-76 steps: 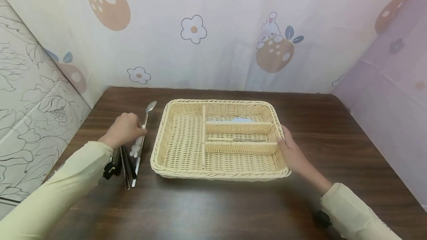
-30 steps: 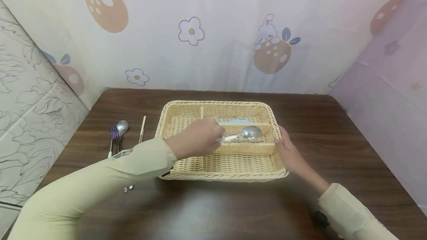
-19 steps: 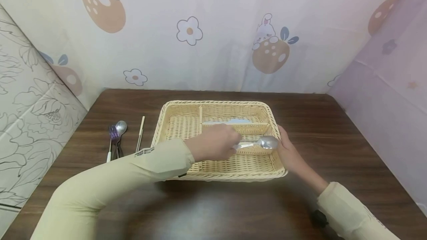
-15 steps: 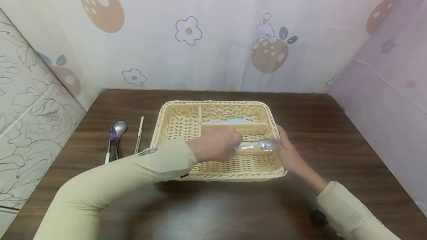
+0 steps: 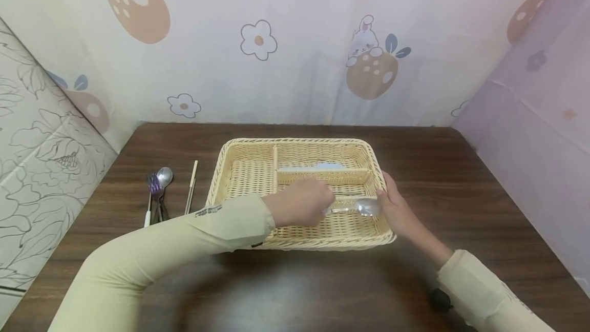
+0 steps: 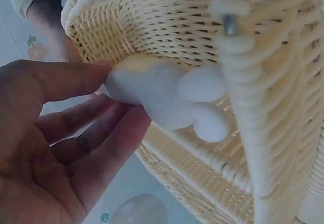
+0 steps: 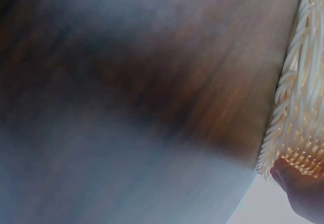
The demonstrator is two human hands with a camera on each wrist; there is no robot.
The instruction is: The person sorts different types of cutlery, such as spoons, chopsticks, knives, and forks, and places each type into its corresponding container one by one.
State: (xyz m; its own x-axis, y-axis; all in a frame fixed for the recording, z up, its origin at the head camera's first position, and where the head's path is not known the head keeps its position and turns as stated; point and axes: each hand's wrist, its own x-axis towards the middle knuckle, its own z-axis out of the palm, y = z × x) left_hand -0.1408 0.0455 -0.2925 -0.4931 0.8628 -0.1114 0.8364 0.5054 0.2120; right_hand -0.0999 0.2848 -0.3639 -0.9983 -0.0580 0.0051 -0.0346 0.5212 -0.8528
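My left hand [image 5: 301,203] pinches a spoon by its white, rounded, figure-shaped handle end [image 6: 167,95]. The spoon's metal bowl [image 5: 369,207] points right, over the front right compartment of a woven wicker basket [image 5: 295,244] and close to its right wall. In the left wrist view thumb and fingers hold the handle above the weave. With thumb on the rim and fingers outside, my right hand [image 5: 400,214] grips the basket's right end. The right wrist view shows its thumb [image 7: 287,173] at the basket's edge.
Left of the basket lie a purple-tined fork [image 5: 155,186], another spoon [image 5: 164,175] and thin sticks [image 5: 191,188], partly behind my left sleeve. A pale blue piece [image 5: 329,166] lies in the back right compartment. Patterned cloth [image 5: 295,65] hangs behind the table.
My left hand has gone from the cutlery at the left to the basket with the spoon, then from the middle compartment towards the front. My right hand keeps its grip on the basket.
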